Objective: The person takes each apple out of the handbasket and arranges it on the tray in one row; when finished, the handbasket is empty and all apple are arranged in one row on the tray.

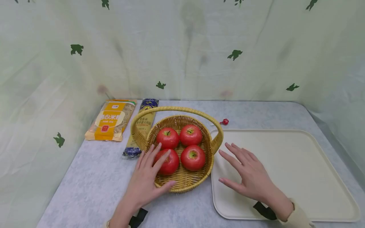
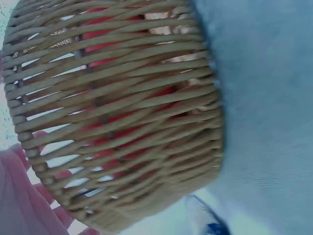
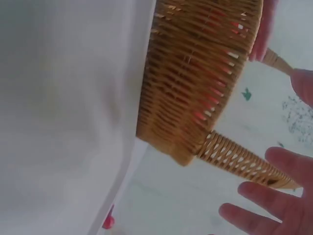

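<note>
A wicker basket (image 1: 182,186) with a tall arched handle (image 1: 176,109) holds several red apples (image 1: 193,157). My left hand (image 1: 146,180) hovers at the basket's left front rim with fingers spread, overlapping the lower left apple (image 1: 168,166) in the head view; contact cannot be told. To the right of the basket, my right hand (image 1: 251,174) is held above the tray with fingers spread, holding nothing. The left wrist view shows the woven side (image 2: 122,107) close up, beside the left fingers (image 2: 29,196). In the right wrist view, fingers (image 3: 264,205) are near the handle (image 3: 239,161).
A cream tray (image 1: 296,177) covers the right side of the table. Behind its left corner lies a small red wrapped item (image 1: 225,121). At the back left are an orange and clear food packet (image 1: 109,122) and a blue and yellow spaghetti packet (image 1: 132,148), partly behind the basket.
</note>
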